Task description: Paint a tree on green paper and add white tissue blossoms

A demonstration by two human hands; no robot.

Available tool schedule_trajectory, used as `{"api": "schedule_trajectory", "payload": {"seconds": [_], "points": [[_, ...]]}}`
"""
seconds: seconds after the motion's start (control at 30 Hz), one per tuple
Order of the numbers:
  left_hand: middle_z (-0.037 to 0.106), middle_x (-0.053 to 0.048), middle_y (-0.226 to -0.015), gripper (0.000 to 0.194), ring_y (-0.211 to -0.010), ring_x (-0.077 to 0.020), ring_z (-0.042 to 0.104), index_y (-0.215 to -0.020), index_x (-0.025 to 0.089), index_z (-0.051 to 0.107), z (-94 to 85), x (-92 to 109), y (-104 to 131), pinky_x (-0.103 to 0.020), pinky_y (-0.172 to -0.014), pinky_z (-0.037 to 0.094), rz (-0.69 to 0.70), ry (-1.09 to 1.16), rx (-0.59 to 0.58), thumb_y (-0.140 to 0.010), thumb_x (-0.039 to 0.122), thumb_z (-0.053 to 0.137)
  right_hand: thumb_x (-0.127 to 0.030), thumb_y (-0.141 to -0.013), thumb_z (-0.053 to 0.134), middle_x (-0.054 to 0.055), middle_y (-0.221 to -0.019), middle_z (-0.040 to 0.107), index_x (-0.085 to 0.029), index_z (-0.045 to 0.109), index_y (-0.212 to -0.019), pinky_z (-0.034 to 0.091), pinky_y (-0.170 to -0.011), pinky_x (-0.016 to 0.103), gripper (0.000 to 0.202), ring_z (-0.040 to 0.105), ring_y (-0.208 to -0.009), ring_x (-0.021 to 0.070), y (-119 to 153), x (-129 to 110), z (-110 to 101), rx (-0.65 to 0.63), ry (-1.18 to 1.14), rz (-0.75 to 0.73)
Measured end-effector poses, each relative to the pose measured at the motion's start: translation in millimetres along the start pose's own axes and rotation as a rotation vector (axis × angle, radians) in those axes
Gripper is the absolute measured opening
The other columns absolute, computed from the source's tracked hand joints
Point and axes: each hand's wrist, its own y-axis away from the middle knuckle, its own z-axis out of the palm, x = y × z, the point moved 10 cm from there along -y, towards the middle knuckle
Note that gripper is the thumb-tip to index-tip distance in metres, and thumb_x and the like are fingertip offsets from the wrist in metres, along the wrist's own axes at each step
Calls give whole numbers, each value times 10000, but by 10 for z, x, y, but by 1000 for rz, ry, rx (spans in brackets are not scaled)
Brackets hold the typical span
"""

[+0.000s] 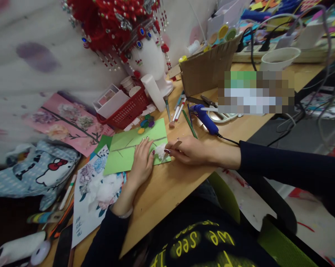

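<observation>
At the wooden table [153, 207] bearing the green sheet [120, 148], we are resting our left hand [142, 159] flat, unclenched, on that sheet, while our right hand [192, 150], beside a crumpled white piece [161, 152] at the sheet's right end, is pinching a slim brown stick [177, 144].

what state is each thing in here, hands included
Left hand: fingers extended, resting on the green card
Right hand: closed on the brown stick
Green card: flat, dark branch lines across it
Brown stick: gripped, tilted
White piece: crumpled, between the hands
Blue glue gun: lying down, cord attached; on or off, cannot tell
Red basket: upright, filled
Cardboard box: open-topped, filled
White cup: upright, open
</observation>
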Motion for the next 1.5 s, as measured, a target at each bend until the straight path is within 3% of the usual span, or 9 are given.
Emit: {"api": "schedule_trajectory", "payload": {"seconds": [0.07, 0.17, 0.43, 0.7, 1.1, 1.27, 1.5], "points": [[318, -141, -1513, 437, -1426, -269, 197, -1397, 180, 360, 124, -100, 14, -560, -1132, 160, -47, -122, -111, -976, 282, 307, -295, -965, 367, 66, -736, 688, -144, 635, -880, 368, -598, 250, 319, 566, -598, 135, 1, 0, 2, 17, 12, -7], [238, -133, -1547, 475, -1431, -262, 179, -1438, 158, 306, 250, -169, 38, -541, -1133, 176, -94, -183, -239, -979, 271, 264, -272, -951, 387, 70, -739, 699, -140, 649, -877, 373, -596, 251, 302, 577, -602, 137, -1, -9, 9, 22, 30, -15], [218, -120, -1554, 487, -1435, -255, 164, -1440, 145, 303, 249, -129, 39, -520, -1142, 160, -117, -227, -270, -969, 255, 244, -207, -913, 425, 52, -714, 682, -142, 636, -910, 379, -572, 240, 221, 551, -565, 121, -5, -31, 33, 31, 44, -61], [193, -89, -1564, 505, -1440, -253, 137, -1454, 137, 279, 257, -101, 42, -497, -1155, 128, -149, -238, -320, -961, 237, 238, -177, -916, 411, 61, -811, 696, -158, 624, -935, 448, -625, 230, 216, 611, -674, 130, 0, -43, 59, 34, -41, -115], [186, -71, -1567, 507, -1442, -240, 134, -1461, 159, 264, 276, -120, 52, -507, -1151, 151, -144, -242, -309, -959, 229, 249, -238, -948, 417, 61, -780, 694, -160, 626, -935, 473, -643, 250, 223, 636, -694, 146, 2, 31, 131, -77, -103, -9], [238, -79, -1551, 490, -1436, -248, 165, -1448, 186, 304, 246, -109, 50, -526, -1138, 177, -120, -202, -233, -963, 249, 262, -196, -947, 367, 85, -846, 697, -160, 613, -946, 504, -704, 299, 249, 650, -749, 169, -6, 4, 25, -45, -71, 49], [291, -83, -1532, 479, -1424, -255, 212, -1432, 186, 347, 259, -138, 57, -523, -1137, 177, -98, -156, -154, -961, 248, 283, -224, -950, 367, 65, -761, 674, -175, 579, -883, 512, -657, 297, 228, 631, -684, 166, 11, -29, -97, 9, -78, 118]]}}
